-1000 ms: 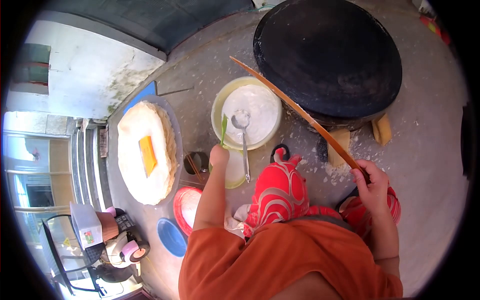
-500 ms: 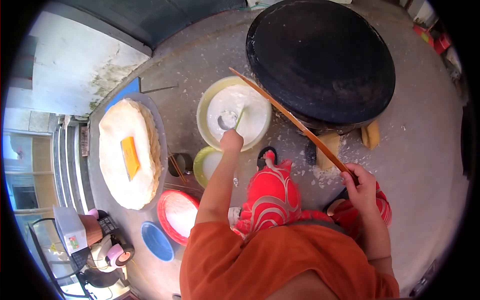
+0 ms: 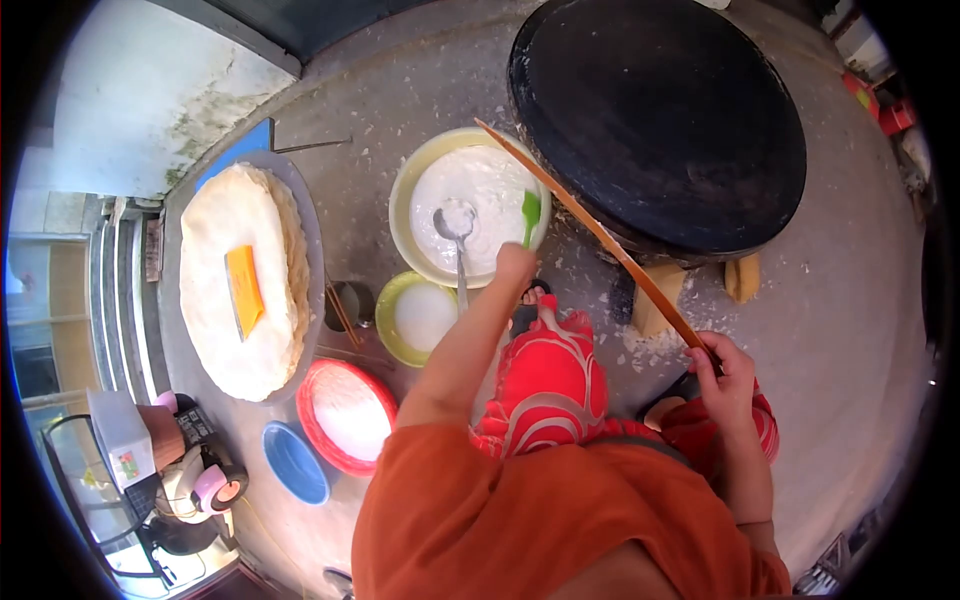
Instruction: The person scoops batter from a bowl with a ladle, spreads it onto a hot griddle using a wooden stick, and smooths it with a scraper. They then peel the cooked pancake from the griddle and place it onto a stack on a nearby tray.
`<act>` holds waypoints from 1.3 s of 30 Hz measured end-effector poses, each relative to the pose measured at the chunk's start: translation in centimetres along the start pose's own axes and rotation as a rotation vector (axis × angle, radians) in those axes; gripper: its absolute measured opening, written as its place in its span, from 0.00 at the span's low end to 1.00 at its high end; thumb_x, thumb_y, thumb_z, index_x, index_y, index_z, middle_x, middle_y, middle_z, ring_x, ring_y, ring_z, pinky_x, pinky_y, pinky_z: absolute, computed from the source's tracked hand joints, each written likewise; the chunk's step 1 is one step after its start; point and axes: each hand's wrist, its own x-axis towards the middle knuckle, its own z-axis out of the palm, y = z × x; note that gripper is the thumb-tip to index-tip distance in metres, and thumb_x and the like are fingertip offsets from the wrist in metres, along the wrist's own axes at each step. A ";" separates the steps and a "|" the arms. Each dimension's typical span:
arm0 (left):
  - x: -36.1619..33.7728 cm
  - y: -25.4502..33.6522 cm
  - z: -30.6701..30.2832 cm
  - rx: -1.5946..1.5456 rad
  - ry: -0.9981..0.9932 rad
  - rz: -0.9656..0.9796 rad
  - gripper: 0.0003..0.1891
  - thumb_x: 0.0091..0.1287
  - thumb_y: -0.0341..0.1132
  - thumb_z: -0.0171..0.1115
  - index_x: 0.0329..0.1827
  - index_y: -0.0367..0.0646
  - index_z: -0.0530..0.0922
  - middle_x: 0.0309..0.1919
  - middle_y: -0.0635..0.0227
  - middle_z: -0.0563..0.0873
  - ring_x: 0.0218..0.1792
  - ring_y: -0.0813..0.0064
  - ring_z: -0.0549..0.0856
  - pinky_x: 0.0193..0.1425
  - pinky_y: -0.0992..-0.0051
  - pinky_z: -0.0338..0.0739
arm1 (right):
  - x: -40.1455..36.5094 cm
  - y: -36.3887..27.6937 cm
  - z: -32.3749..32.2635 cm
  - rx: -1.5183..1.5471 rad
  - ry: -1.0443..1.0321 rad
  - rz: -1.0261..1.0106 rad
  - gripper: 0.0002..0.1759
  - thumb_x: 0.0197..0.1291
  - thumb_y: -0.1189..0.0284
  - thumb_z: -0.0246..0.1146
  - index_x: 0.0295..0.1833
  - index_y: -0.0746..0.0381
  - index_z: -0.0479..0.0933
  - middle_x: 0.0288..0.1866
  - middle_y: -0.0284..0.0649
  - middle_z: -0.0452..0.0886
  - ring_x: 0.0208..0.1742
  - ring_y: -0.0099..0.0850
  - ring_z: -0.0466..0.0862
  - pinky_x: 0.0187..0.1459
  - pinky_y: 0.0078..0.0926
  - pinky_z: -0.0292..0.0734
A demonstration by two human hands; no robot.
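Concrete floor [image 3: 860,300], flecked white. Left hand [image 3: 515,265] is closed on a green spatula [image 3: 531,212], its blade in the batter bowl [image 3: 402,215] beside a metal ladle [image 3: 458,225]. Right hand [image 3: 725,372] grips a long thin wooden stick [image 3: 600,232] slanting past the griddle [image 3: 660,120]. Griddle: round, matte black, bare. Batter: smooth, white, near full. Stack [image 3: 215,250] of thin pale sheets already high; judged midway.

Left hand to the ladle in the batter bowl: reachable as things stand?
Probably yes. The left hand is at the rim of the batter bowl, beside the ladle, with nothing between them. But it is shut on the green spatula, so gripping looks awkward.
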 end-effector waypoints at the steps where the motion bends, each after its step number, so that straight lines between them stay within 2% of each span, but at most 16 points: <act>1: -0.4 -2.0 3.3 -0.223 0.026 -0.128 0.10 0.50 0.32 0.54 0.28 0.36 0.80 0.25 0.50 0.81 0.28 0.59 0.82 0.34 0.66 0.75 | 0.0 0.0 0.0 -0.004 0.006 -0.002 0.08 0.55 0.80 0.57 0.42 0.67 0.73 0.24 0.37 0.77 0.24 0.21 0.77 0.27 0.16 0.71; 3: -5.5 -2.5 -0.8 -0.389 0.102 -0.290 0.10 0.50 0.33 0.55 0.30 0.36 0.80 0.26 0.50 0.81 0.31 0.54 0.81 0.39 0.64 0.75 | 0.0 0.3 0.0 -0.025 0.003 -0.015 0.08 0.55 0.80 0.58 0.42 0.67 0.73 0.24 0.37 0.77 0.23 0.21 0.77 0.27 0.16 0.71; 7: -8.1 -3.2 -4.2 -0.485 0.029 -0.316 0.13 0.52 0.36 0.57 0.32 0.33 0.79 0.31 0.45 0.80 0.38 0.49 0.80 0.42 0.61 0.74 | 0.1 0.3 0.3 -0.041 -0.022 -0.030 0.07 0.55 0.80 0.58 0.41 0.67 0.74 0.24 0.37 0.76 0.23 0.21 0.76 0.27 0.16 0.70; 10: -8.9 -3.1 -3.8 -0.584 0.043 -0.229 0.11 0.53 0.33 0.54 0.34 0.35 0.79 0.31 0.46 0.80 0.39 0.50 0.80 0.43 0.61 0.73 | 0.1 0.2 0.7 -0.053 -0.030 -0.019 0.07 0.55 0.80 0.58 0.41 0.67 0.74 0.24 0.37 0.76 0.23 0.21 0.76 0.27 0.16 0.70; 13: -10.4 -6.2 -4.7 -0.596 -0.022 -0.174 0.10 0.55 0.30 0.52 0.36 0.35 0.78 0.30 0.47 0.80 0.35 0.52 0.80 0.41 0.64 0.73 | 0.3 0.5 0.9 -0.066 -0.034 -0.003 0.07 0.55 0.80 0.57 0.41 0.67 0.74 0.24 0.37 0.76 0.24 0.21 0.76 0.27 0.16 0.70; 15: -11.0 -8.8 -5.5 -0.323 -0.137 -0.079 0.10 0.55 0.29 0.53 0.36 0.34 0.78 0.30 0.49 0.80 0.35 0.53 0.80 0.40 0.65 0.72 | 0.3 0.4 0.9 -0.055 -0.032 0.013 0.07 0.55 0.80 0.57 0.41 0.67 0.73 0.24 0.37 0.76 0.24 0.20 0.76 0.27 0.16 0.70; 16: -10.7 -9.6 -6.2 -0.321 -0.134 -0.081 0.10 0.55 0.29 0.53 0.36 0.34 0.78 0.30 0.49 0.80 0.35 0.53 0.80 0.40 0.65 0.72 | 0.6 0.3 1.1 -0.041 -0.024 0.017 0.07 0.55 0.80 0.57 0.41 0.67 0.73 0.24 0.37 0.76 0.24 0.20 0.76 0.27 0.16 0.70; 18: -10.3 -10.6 -7.4 -0.156 -0.253 -0.078 0.09 0.55 0.29 0.54 0.37 0.36 0.77 0.30 0.50 0.80 0.36 0.53 0.79 0.40 0.65 0.71 | 0.8 0.3 1.3 -0.041 -0.027 0.025 0.07 0.55 0.80 0.57 0.41 0.67 0.73 0.24 0.36 0.76 0.24 0.20 0.75 0.27 0.15 0.70; 19: -10.5 -10.1 -8.0 -0.156 -0.257 -0.079 0.09 0.55 0.29 0.54 0.37 0.36 0.77 0.30 0.50 0.80 0.36 0.53 0.79 0.40 0.65 0.71 | 0.9 0.3 1.3 -0.044 -0.023 0.036 0.07 0.55 0.81 0.57 0.41 0.67 0.73 0.24 0.36 0.76 0.24 0.20 0.75 0.27 0.15 0.69; 21: -10.9 -9.1 -8.5 -0.379 -0.234 -0.065 0.09 0.56 0.29 0.54 0.39 0.38 0.77 0.31 0.50 0.80 0.37 0.53 0.79 0.40 0.65 0.71 | 1.1 0.5 1.5 -0.057 -0.036 0.038 0.07 0.55 0.81 0.57 0.41 0.67 0.73 0.24 0.36 0.76 0.24 0.20 0.75 0.27 0.15 0.69; 25: -11.3 -13.2 -6.7 -0.353 -0.216 -0.032 0.09 0.56 0.28 0.54 0.39 0.40 0.78 0.31 0.51 0.80 0.37 0.54 0.80 0.40 0.64 0.71 | 1.6 0.8 1.9 -0.069 -0.060 0.029 0.07 0.55 0.81 0.57 0.41 0.67 0.73 0.23 0.36 0.75 0.23 0.20 0.74 0.27 0.15 0.68; 27: -10.9 -15.0 -8.1 -0.246 -0.352 -0.009 0.11 0.56 0.29 0.55 0.42 0.43 0.78 0.33 0.52 0.80 0.38 0.55 0.80 0.41 0.65 0.71 | 1.8 1.1 2.1 -0.068 -0.071 0.040 0.07 0.55 0.81 0.57 0.41 0.67 0.73 0.23 0.36 0.75 0.23 0.20 0.74 0.27 0.15 0.68; 34: -7.2 -18.7 -10.8 0.025 -0.504 0.035 0.16 0.54 0.29 0.57 0.47 0.51 0.78 0.38 0.56 0.81 0.41 0.58 0.80 0.45 0.66 0.73 | 2.8 1.2 2.4 -0.073 -0.072 0.083 0.07 0.55 0.81 0.57 0.41 0.67 0.73 0.24 0.36 0.75 0.23 0.20 0.74 0.27 0.15 0.69; 39: -5.0 -18.5 -14.1 0.404 -0.521 -0.109 0.14 0.55 0.29 0.56 0.42 0.55 0.81 0.39 0.63 0.82 0.43 0.60 0.80 0.45 0.64 0.75 | 2.9 1.3 2.4 -0.072 -0.062 0.096 0.07 0.55 0.81 0.57 0.41 0.67 0.73 0.24 0.37 0.76 0.23 0.21 0.74 0.27 0.16 0.69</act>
